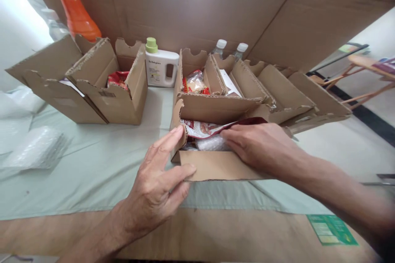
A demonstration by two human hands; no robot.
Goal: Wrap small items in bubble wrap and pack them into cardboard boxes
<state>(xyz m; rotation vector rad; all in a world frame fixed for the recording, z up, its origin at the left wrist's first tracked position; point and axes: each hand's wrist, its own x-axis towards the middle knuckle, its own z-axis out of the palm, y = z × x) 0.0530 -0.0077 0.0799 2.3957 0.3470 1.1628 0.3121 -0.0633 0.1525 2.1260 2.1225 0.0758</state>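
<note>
A small cardboard box (pixel 216 166) lies in front of a row of taller boxes, its front flap folded outward. My left hand (pixel 162 176) grips its left corner, fingers along the side wall and thumb on the flap. Inside is a white and dark red printed packet (pixel 200 128), with a bubble-wrapped item (pixel 212 144) just below it. My right hand (pixel 259 144) reaches into the box from the right. Its bent fingers close at the packet's lower edge, touching the bubble wrap; some fingertips are hidden.
Behind stand open cardboard bins with a red snack bag (pixel 196 83) and a white carton (pixel 230 84). A white detergent bottle (pixel 162 65) stands between bin groups. Left are more bins (pixel 114 94), an orange bottle (pixel 78 14) and bubble wrap (pixel 33 148). A green sheet (pixel 332 230) lies front right.
</note>
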